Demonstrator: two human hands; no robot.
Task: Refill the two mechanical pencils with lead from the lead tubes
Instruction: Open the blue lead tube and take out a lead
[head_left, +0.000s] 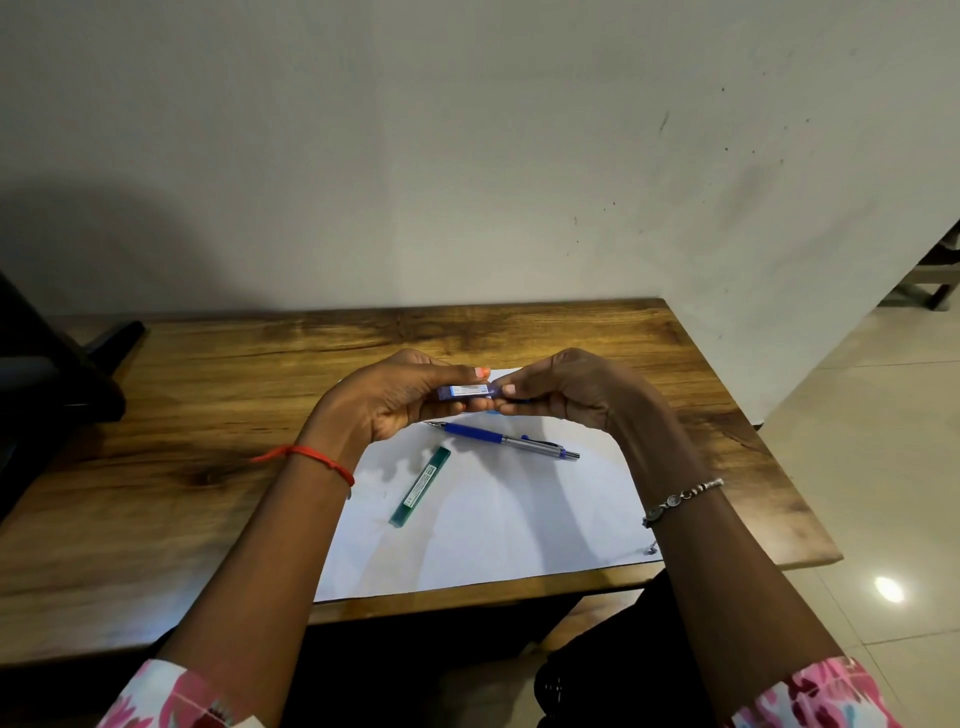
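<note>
Left hand (395, 400) and right hand (566, 389) pinch one blue lead tube (464, 392) over paper (519, 519) bearing one pencil (506, 439), one green tube (420, 487).

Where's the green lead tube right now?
Head view: the green lead tube lies flat on the white paper, left of centre, just nearer you than the blue pencil.

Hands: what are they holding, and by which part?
A blue tube: the left hand grips its body, and the right hand pinches its end.
</note>
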